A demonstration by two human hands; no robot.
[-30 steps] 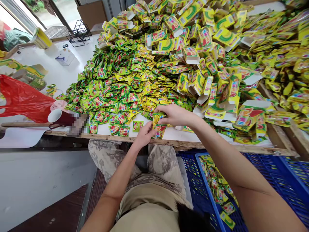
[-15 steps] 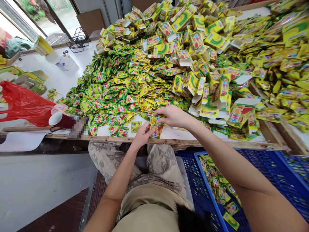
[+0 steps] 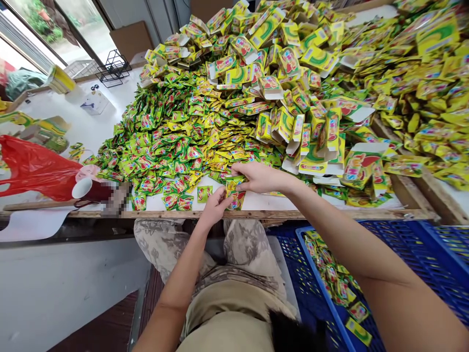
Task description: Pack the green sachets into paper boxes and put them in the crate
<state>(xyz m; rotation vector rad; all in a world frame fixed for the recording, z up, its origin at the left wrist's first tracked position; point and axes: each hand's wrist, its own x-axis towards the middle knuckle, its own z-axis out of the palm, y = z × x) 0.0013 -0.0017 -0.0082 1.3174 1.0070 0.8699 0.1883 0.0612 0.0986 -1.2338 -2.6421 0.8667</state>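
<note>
Near the table's front edge, my left hand (image 3: 217, 205) is closed on the lower left side of a small yellow box (image 3: 236, 200) printed with red fruit. My right hand (image 3: 252, 177) is at the box's top, its thumb and fingers closed round a green-yellow packet (image 3: 233, 184) at the opening. A single green packet (image 3: 204, 193) lies flat just left of my left hand. Behind both hands rises a large heap of green and yellow packets (image 3: 176, 142). Open yellow boxes (image 3: 286, 122) are piled behind and to the right of my right hand.
A dark red mug (image 3: 91, 190) and a red plastic bag (image 3: 40, 168) are at the left. A wooden strip (image 3: 293, 214) edges the table. Below right, a blue crate (image 3: 322, 281) holds filled packets and boxes. A black wire rack (image 3: 113, 68) stands at the back left.
The view has shifted slightly, moving the heap and boxes left in the picture. Both hands remain at the small box, with my right hand slightly lower against its top.
</note>
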